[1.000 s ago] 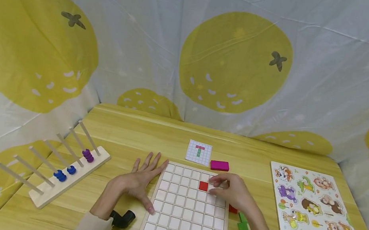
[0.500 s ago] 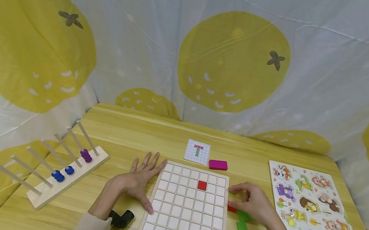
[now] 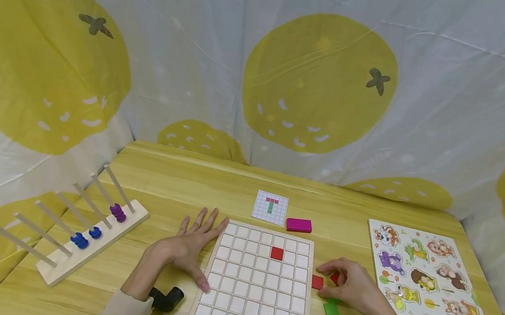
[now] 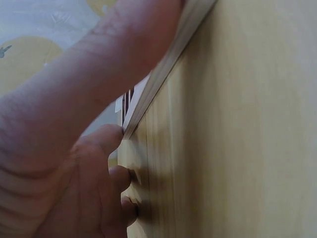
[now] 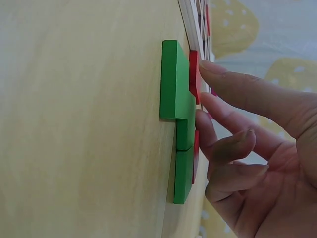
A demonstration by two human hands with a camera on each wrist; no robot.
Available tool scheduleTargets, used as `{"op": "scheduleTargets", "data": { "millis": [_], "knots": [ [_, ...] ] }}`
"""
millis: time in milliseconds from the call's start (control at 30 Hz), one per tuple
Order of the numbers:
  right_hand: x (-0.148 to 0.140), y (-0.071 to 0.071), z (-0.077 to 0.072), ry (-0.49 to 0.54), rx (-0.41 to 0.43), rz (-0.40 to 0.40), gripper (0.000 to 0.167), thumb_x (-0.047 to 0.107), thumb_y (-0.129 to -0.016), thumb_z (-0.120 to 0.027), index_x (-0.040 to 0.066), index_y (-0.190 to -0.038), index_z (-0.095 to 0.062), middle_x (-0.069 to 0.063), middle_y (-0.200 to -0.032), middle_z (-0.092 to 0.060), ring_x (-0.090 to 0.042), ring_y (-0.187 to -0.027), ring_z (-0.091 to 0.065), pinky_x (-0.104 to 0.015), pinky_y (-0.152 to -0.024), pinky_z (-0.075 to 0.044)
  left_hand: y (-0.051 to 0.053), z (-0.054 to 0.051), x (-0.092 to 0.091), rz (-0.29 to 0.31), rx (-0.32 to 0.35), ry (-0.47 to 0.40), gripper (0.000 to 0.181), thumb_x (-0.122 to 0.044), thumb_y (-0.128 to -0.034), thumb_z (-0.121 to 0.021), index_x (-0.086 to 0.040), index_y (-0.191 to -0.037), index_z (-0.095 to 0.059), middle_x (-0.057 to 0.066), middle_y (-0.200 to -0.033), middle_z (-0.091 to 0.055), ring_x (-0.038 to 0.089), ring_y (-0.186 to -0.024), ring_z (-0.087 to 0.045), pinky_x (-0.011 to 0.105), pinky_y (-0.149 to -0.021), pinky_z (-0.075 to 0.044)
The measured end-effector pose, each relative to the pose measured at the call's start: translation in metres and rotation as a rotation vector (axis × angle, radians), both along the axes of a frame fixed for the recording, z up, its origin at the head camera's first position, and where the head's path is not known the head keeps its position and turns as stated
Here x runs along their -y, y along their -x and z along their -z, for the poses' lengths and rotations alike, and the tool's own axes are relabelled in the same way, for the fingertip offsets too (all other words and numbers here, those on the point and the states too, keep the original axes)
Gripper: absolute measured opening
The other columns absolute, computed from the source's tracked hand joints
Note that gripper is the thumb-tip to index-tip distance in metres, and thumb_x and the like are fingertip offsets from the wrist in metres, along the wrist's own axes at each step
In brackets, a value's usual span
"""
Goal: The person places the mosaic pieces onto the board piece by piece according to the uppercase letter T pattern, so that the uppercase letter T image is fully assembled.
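A white-celled grid board (image 3: 241, 289) has one red tile (image 3: 277, 253) in its upper part. My left hand (image 3: 188, 252) lies spread at the board's left side, thumb and a fingertip on its edge. Off the right edge, my right hand (image 3: 352, 290) hovers low over loose tiles, thumb and fingers apart around a red tile (image 3: 317, 282). A second red tile (image 3: 335, 278) is partly under that hand, with a green tile (image 3: 331, 309) just below. In the right wrist view, several green tiles (image 5: 171, 82) lie against red ones (image 5: 194, 77) near the fingertips.
A card with a red and green T pattern (image 3: 268, 216) and a magenta block (image 3: 298, 225) lie behind the board. At the left stands a peg rack (image 3: 123, 225) with purple and blue beads. An animal puzzle board (image 3: 440, 286) lies at the right.
My right hand has moved from over the board's upper right to the loose tiles, then slightly lower and to the right, uncovering a red tile. My left hand has stayed in place.
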State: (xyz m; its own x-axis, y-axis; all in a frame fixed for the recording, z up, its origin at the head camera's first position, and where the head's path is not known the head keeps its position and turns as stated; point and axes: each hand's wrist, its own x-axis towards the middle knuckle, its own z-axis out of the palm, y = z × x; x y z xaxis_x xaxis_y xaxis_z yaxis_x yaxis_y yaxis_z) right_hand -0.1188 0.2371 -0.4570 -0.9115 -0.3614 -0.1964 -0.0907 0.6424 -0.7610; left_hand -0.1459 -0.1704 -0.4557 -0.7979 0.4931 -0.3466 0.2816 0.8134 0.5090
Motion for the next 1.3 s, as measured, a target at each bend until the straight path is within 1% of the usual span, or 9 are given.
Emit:
{"op": "scheduleTargets", "data": {
  "millis": [233, 400, 700, 967, 1233, 1300],
  "knots": [
    [0.001, 0.0, 0.003, -0.008, -0.001, 0.003, 0.036, 0.015, -0.078, -0.09, 0.004, -0.109, -0.076, -0.005, -0.086, -0.061, -0.009, -0.068, -0.045, -0.022, -0.059, -0.041, 0.0, 0.0, 0.001, 0.004, -0.002, -0.003, 0.151, -0.049, -0.0571, -0.099, -0.015, -0.168, -0.002, 0.019, -0.172, 0.018, 0.044, -0.158, 0.02, 0.071, -0.124, 0.011],
    [0.003, -0.001, 0.003, -0.026, 0.006, 0.03, 0.035, 0.014, -0.077, -0.091, 0.005, -0.108, -0.076, -0.004, -0.087, -0.061, -0.011, -0.071, -0.045, -0.022, -0.06, -0.04, -0.001, 0.0, 0.0, 0.005, 0.001, -0.009, 0.15, -0.049, -0.0573, -0.099, -0.016, -0.168, -0.003, 0.019, -0.172, 0.018, 0.044, -0.158, 0.02, 0.07, -0.125, 0.011],
    [0.009, -0.001, 0.003, -0.078, -0.007, 0.085, 0.03, 0.011, -0.075, -0.091, 0.009, -0.102, -0.077, -0.002, -0.086, -0.061, -0.014, -0.073, -0.046, -0.023, -0.06, -0.039, -0.001, -0.001, 0.0, 0.004, 0.002, -0.016, 0.15, -0.048, -0.0575, -0.099, -0.014, -0.168, -0.002, 0.02, -0.172, 0.018, 0.044, -0.158, 0.02, 0.071, -0.124, 0.012],
    [0.012, -0.002, 0.001, -0.086, -0.014, 0.103, 0.022, 0.007, -0.08, -0.086, 0.007, -0.1, -0.076, -0.002, -0.083, -0.063, -0.012, -0.069, -0.047, -0.023, -0.059, -0.041, -0.001, -0.001, 0.0, 0.004, -0.002, -0.008, 0.15, -0.049, -0.0576, -0.099, -0.015, -0.168, -0.003, 0.019, -0.172, 0.018, 0.044, -0.158, 0.02, 0.071, -0.124, 0.011],
    [0.012, -0.001, -0.001, -0.109, -0.029, 0.08, 0.02, 0.01, -0.085, -0.083, 0.005, -0.103, -0.074, 0.0, -0.085, -0.065, -0.012, -0.07, -0.049, -0.023, -0.059, -0.042, -0.001, -0.002, 0.0, 0.006, -0.006, -0.005, 0.15, -0.049, -0.0578, -0.099, -0.015, -0.168, -0.003, 0.02, -0.172, 0.018, 0.044, -0.158, 0.019, 0.071, -0.124, 0.011],
    [0.011, -0.002, -0.002, -0.111, -0.028, 0.087, 0.02, 0.01, -0.087, -0.082, 0.004, -0.104, -0.073, 0.0, -0.084, -0.065, -0.012, -0.069, -0.049, -0.023, -0.059, -0.043, -0.001, -0.002, 0.0, 0.007, -0.004, -0.005, 0.15, -0.049, -0.058, -0.099, -0.015, -0.168, -0.003, 0.02, -0.172, 0.018, 0.044, -0.158, 0.02, 0.071, -0.124, 0.011]
  ]
}}
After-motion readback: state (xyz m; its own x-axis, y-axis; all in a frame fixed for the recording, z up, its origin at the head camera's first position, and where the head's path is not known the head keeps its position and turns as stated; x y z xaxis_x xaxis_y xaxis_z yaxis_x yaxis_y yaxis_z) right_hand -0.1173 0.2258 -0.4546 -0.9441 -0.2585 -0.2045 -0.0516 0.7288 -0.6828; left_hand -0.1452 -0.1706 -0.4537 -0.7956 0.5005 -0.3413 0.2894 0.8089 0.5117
